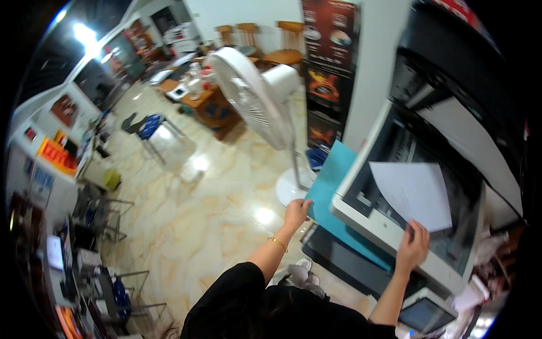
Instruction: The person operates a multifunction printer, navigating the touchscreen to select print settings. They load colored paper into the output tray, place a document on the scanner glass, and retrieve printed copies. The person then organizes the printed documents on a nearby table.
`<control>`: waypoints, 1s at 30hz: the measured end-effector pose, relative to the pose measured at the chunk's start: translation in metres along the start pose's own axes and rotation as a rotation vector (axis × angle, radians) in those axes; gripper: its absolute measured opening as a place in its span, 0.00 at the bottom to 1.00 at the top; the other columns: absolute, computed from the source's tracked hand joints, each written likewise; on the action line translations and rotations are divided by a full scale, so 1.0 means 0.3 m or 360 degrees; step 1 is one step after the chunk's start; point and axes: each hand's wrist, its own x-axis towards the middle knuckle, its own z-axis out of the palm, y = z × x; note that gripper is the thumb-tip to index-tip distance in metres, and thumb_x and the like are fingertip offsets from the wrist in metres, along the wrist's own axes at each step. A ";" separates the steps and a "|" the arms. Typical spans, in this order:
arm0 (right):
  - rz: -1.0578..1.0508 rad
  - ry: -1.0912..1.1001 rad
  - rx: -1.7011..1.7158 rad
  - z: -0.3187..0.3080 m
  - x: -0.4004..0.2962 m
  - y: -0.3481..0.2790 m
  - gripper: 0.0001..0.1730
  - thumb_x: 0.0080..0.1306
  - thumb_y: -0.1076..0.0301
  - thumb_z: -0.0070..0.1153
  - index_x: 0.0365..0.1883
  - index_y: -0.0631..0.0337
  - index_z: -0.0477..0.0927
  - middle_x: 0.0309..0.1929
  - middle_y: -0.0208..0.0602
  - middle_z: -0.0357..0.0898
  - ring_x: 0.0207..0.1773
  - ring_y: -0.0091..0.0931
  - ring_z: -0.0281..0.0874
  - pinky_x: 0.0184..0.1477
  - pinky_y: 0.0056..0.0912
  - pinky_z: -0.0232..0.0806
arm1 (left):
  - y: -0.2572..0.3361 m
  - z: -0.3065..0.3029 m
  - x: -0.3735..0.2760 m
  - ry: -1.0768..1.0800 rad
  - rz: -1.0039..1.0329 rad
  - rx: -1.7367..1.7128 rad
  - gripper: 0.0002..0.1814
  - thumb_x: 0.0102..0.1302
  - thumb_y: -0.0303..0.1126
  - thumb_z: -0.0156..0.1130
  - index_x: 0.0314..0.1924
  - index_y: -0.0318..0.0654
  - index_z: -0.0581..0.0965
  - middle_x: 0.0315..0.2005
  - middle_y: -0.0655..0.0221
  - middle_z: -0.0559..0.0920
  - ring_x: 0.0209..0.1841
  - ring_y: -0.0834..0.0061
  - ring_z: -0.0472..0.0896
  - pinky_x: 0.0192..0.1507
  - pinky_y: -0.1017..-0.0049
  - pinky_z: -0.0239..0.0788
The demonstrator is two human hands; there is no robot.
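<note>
My left hand [297,214] pinches the near left edge of a teal folder or sheet [331,186], which slants down beside the front of a photocopier [383,226]. My right hand [415,243] grips the lower edge of a white paper [417,197] over the copier's dark scanner glass [364,180]. Faint print shows on that paper. The copier's lid [461,63] is raised, its pale underside facing the glass. Whether the paper rests fully on the glass cannot be told.
A white pedestal fan [250,93] stands on the tiled floor [220,203] left of the copier. The copier's touch panel [427,315] juts out near my right forearm. Behind the fan are a wooden desk [216,106] and wooden chairs [288,42]. Metal-legged chairs [123,292] line the left.
</note>
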 end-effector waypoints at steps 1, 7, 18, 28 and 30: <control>-0.0011 0.0001 0.0022 0.005 0.002 -0.011 0.08 0.60 0.76 0.58 0.38 0.59 0.80 0.41 0.35 0.81 0.47 0.37 0.76 0.50 0.38 0.66 | 0.025 -0.080 -0.044 0.0088 0.0001 -0.0022 0.19 0.68 0.39 0.60 0.36 0.23 0.79 0.24 0.58 0.82 0.24 0.72 0.82 0.21 0.72 0.78; -0.0146 0.0001 0.0308 0.029 -0.013 -0.126 0.06 0.63 0.79 0.56 0.38 0.65 0.79 0.42 0.40 0.81 0.47 0.37 0.76 0.52 0.39 0.67 | -0.114 -0.572 -0.174 0.0920 0.0331 0.0437 0.11 0.63 0.34 0.66 0.37 0.30 0.82 0.26 0.66 0.84 0.24 0.80 0.79 0.26 0.76 0.72; -0.0247 -0.0638 0.1312 0.350 -0.022 -1.231 0.07 0.66 0.81 0.51 0.42 0.66 0.76 0.31 0.42 0.78 0.31 0.27 0.74 0.36 0.25 0.66 | -0.067 -1.609 -0.327 0.2000 0.0687 0.0472 0.04 0.60 0.26 0.67 0.35 0.37 0.80 0.27 0.74 0.80 0.27 0.86 0.73 0.29 0.82 0.64; -0.0350 -0.0894 0.1486 0.826 0.009 -2.049 0.08 0.71 0.70 0.52 0.44 0.64 0.76 0.29 0.36 0.79 0.33 0.23 0.73 0.37 0.27 0.66 | -0.246 -2.292 -0.225 0.2467 0.0526 0.0317 0.05 0.61 0.24 0.67 0.35 0.34 0.79 0.28 0.71 0.77 0.30 0.78 0.73 0.33 0.79 0.65; -0.0360 -0.0904 0.1376 0.951 0.032 -2.166 0.08 0.70 0.70 0.52 0.43 0.65 0.76 0.28 0.38 0.78 0.31 0.23 0.73 0.35 0.27 0.66 | -0.294 -2.422 -0.133 0.2484 0.0538 0.0469 0.04 0.61 0.24 0.66 0.35 0.34 0.79 0.28 0.71 0.77 0.31 0.77 0.74 0.34 0.78 0.66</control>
